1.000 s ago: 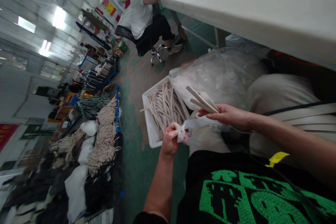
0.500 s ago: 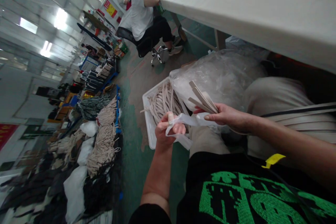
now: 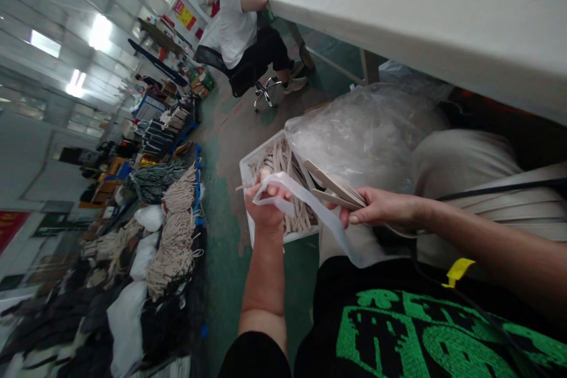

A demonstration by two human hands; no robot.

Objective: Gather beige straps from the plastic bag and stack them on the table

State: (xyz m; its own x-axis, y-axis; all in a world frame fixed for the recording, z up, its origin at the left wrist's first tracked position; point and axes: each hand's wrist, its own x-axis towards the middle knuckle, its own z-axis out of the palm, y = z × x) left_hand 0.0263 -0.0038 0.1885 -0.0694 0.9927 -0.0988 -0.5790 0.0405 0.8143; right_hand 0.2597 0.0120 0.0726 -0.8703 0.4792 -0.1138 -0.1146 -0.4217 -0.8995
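A fanned bunch of flat, thin beige strips (image 3: 337,191) sits just right of the shallow rectangular white plastic tray (image 3: 246,171), gripped near one end by the person's right hand (image 3: 376,207), its free ends pointing toward the tray. Over the near part of the tray, the left hand (image 3: 264,212) grasps a long translucent white film ribbon (image 3: 325,216), which loops round its curled fingers, sags past the tray's right side below the bunch and reaches the lap. Whether the right fingertips touch the ribbon cannot be told. The work looks partway along: the strips are gathered in one grip, but the ribbon hangs loose, with no turn of it visible round them, and the ends are not squared up. In the tray lies a heap of loose, narrow beige straps (image 3: 280,155), which seems to be a good deal of material not dealt with. A big crumpled clear plastic bag (image 3: 372,130) bulges against the tray's right side; above and right of the tray stands a white-topped desk (image 3: 425,12), a seated co-worker in a white shirt (image 3: 239,23) at its far end.
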